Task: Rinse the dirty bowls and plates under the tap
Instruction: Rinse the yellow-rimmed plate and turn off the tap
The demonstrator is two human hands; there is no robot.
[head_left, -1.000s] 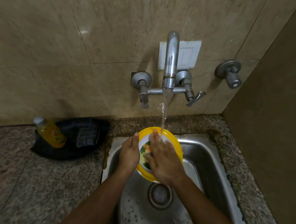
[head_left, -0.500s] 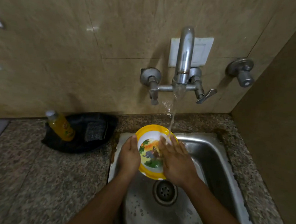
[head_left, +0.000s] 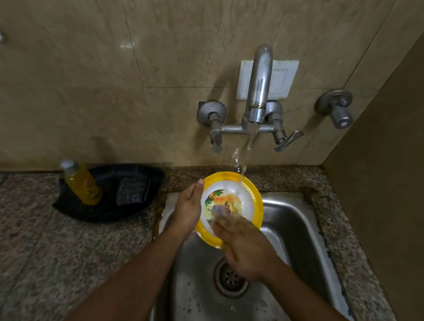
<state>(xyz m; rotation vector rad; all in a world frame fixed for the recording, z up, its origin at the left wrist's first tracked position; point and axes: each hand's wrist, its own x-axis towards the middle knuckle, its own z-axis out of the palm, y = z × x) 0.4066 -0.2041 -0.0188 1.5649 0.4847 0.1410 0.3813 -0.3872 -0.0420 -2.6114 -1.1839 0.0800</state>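
Tilting its printed face up toward the camera, one yellow-rimmed plate (head_left: pixel 230 206) sat over the sink (head_left: pixel 301 231) under the tap (head_left: pixel 258 88). The left hand (head_left: pixel 188 209) gripped its left rim; the right hand (head_left: pixel 245 248), blurred, lay open-palmed across its lower part, hiding that edge.

Views: one only, head-worn, so nothing is shared.
Position: above the sink (head_left: pixel 298 231), at the person's head.
Facing: forward and down toward the wall tap (head_left: pixel 258 88) at 12 o'clock.
Nearness: close; both forearms enter from 6 o'clock.
Lens: wide, bowing the counter (head_left: pixel 36 248) at 8 o'clock.
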